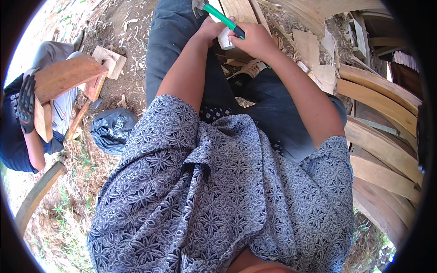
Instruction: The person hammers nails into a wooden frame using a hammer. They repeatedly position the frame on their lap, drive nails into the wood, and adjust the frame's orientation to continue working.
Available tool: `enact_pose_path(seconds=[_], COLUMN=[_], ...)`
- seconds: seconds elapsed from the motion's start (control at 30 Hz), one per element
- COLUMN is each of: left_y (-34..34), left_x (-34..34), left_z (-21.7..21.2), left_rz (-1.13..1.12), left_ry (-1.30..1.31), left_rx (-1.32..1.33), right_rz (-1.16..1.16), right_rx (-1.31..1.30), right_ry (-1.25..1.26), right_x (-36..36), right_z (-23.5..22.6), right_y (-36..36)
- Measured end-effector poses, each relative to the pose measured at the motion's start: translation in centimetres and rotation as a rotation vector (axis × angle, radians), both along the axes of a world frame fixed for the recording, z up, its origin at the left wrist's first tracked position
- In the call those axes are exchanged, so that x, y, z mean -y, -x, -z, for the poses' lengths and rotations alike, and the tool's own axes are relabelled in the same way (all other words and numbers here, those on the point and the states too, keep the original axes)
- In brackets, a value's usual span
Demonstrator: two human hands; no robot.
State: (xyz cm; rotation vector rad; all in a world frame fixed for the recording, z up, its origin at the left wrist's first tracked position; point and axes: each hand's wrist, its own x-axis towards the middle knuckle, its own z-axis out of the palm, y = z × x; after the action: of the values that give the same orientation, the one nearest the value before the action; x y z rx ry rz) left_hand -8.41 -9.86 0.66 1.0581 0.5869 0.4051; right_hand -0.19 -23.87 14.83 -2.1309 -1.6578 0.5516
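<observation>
My right hand point(257, 40) is closed round the black end of a hammer point(219, 16). The hammer has a green shaft and a metal head, which lies up and left, beyond my left hand. Just left of the right hand, my left hand point(210, 30) is curled in under the shaft. Its fingers are partly covered, and what they grip cannot be made out. A pale, whitish block end point(226, 41) shows between the two hands. Long wooden boards point(240, 10) run away from me beyond them, between my legs.
Curved timber pieces point(380, 93) are stacked at my right. On the left, a person with a black glove point(27, 102) holds a reddish-brown wooden beam point(68, 78). A black plastic bag point(114, 129) lies on the ground, and wood chips litter the soil.
</observation>
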Motion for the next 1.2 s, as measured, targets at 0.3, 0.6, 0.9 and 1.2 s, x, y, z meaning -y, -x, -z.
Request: enact_pose_path(seconds=[0.3,0.6,0.9,1.2], left_y=[0.6,7.6,8.1,7.0], left_x=[1.5,6.9,6.3,5.8], left_z=[-2.0,-5.8,-6.2,-4.5], left_rz=[-0.202,-0.264,-0.105,-0.15], left_ry=[-0.326,-0.845,-0.748,-0.851], left_rx=[-0.181,-0.332,-0.327,-0.219], right_rz=[-0.084,-0.149,-0.053,0.003], right_rx=[0.029,0.068,-0.003,-0.027], right_ry=[-0.042,-0.177,-0.128,-0.083], right_x=[0.0,-0.3,-0.9,-0.5], right_z=[0.7,2.6,2.0,2.7], right_y=[0.2,-2.0,-1.0,-2.1])
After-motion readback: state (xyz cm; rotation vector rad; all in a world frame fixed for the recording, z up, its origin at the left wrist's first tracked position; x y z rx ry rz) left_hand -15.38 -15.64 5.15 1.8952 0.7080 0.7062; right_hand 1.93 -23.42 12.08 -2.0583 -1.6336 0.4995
